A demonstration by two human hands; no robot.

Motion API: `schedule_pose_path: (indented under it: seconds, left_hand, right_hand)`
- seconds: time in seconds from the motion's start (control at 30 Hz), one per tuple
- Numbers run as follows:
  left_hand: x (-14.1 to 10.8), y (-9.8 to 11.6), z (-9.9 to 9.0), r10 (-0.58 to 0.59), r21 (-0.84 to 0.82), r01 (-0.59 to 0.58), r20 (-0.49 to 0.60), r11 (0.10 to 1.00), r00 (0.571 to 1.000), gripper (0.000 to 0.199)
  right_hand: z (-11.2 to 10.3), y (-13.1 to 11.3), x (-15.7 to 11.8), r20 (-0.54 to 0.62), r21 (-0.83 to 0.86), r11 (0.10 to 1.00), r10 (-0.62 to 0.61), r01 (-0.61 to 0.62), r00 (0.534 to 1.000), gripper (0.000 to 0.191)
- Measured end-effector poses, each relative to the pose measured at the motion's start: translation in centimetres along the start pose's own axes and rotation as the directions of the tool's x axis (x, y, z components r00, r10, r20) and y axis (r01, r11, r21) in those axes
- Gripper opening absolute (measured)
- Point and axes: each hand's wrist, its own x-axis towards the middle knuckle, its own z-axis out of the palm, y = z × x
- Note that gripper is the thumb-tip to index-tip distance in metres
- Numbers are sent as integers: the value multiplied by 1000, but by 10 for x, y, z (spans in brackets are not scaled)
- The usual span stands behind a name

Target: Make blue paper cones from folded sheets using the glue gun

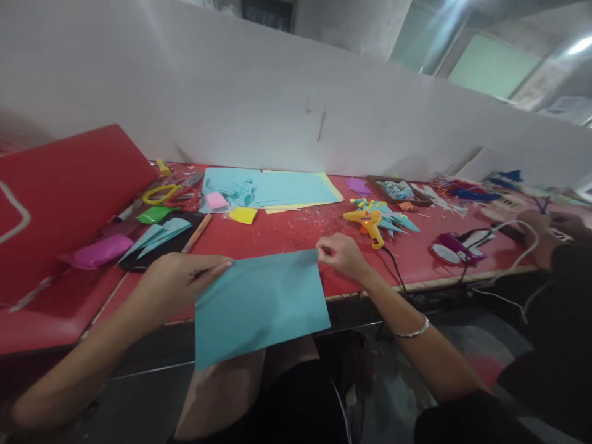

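A blue sheet of paper [263, 305] hangs tilted over the table's front edge and my lap. My left hand [178, 283] pinches its upper left corner between thumb and fingers. At the upper right corner, my right hand [342, 254] grips the same sheet with its fingers closed. Behind my right hand lies a yellow glue gun [367, 225] with a black cord. Folded blue paper pieces [160, 237] rest on a black item [185, 246] beyond my left hand.
More blue sheets [296, 188] lie at the back of the red table [296, 231]. Scissors [173, 195] and a pink packet [99, 251] are at the left. Blue paper cones [393, 221] sit behind the glue gun. Another person's hands [539, 231] are at the far right.
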Motion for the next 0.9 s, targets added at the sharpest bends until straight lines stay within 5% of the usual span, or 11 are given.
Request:
schedule_pose_path:
  seconds: [0.17, 0.23, 0.37, 0.43, 0.53, 0.6, 0.73, 0.9]
  left_hand:
    - [-8, -10, -2, -194, -21, 197, 86, 980, 977, 47]
    - [-7, -8, -1, -173, -51, 178, 83, 983, 981, 46]
    - [2, -3, 1, -70, -103, 76, 53, 992, 996, 44]
    - [6, -2, 1, -10, -93, 17, 74, 996, 997, 41]
    - [9, 0, 3, 150, 64, -152, 33, 986, 988, 37]
    - [10, 5, 7, 302, 258, -281, -46, 924, 952, 31]
    - [14, 28, 21, 581, 450, -487, -92, 749, 809, 24]
    - [19, 48, 30, 662, 591, -440, -225, 676, 715, 29]
  right_hand:
    - [-17, 12, -3, -208, 168, 969, 216, -182, 954, 15]
    - [-24, 0, 2, -272, 218, 968, 182, -124, 945, 22]
    - [-27, -38, 18, 18, 72, 982, -174, 173, 985, 24]
    - [-23, -51, 24, 183, 14, 974, -227, 228, 957, 23]
    - [-18, -60, 29, 273, -72, 979, -166, 192, 948, 28]
    - [-16, -66, 32, 309, -98, 977, -152, 190, 939, 28]
    - [-16, -85, 35, 405, -90, 972, -166, 219, 899, 30]
    - [-19, -100, 36, 397, -30, 984, -147, 173, 906, 28]
